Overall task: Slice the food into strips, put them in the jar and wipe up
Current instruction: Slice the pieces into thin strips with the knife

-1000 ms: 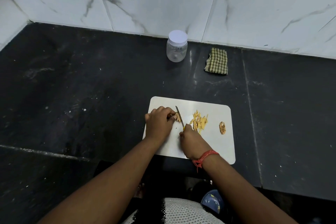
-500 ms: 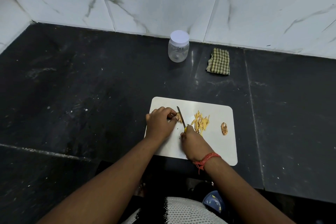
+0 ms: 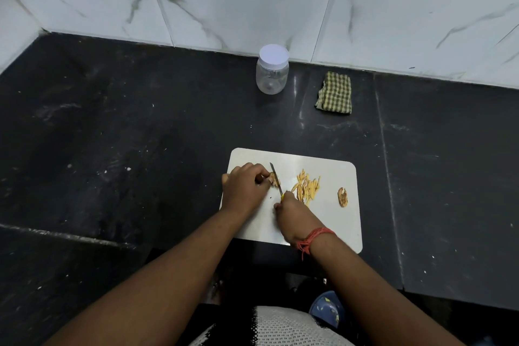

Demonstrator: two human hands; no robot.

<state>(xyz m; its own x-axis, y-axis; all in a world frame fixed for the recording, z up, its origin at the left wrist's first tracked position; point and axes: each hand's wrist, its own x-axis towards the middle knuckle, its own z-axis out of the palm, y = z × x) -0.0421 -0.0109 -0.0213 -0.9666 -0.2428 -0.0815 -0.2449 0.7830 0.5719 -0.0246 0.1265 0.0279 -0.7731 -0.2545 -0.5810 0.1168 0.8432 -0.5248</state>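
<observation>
- Right hand (image 3: 295,212): I see the fingers curled tight round the yellow handle of a small knife (image 3: 276,178), blade angled up and to the left across the board.
- Left hand (image 3: 245,187): fingertips bunched and pinching a small piece of food (image 3: 273,179), pinning it to the board; the blade is right against that piece's right side.
- Just right of the blade I've got a loose pile of pale yellow strips (image 3: 306,187), already cut, lying mid-board and close to the right knuckles.
- Further right, apart from the pile, a single brownish end piece (image 3: 342,197) lies flat near the board's right edge.
- All of that sits on a white cutting board (image 3: 331,230) with rounded corners, on the black countertop (image 3: 140,149).
- Back by the marble wall, well away from both hands: a clear plastic jar (image 3: 271,76), white lid on, upright.
- To the jar's right, a folded green checked cloth (image 3: 334,93), lying flat.
- Red thread band (image 3: 314,236) round my right wrist.
</observation>
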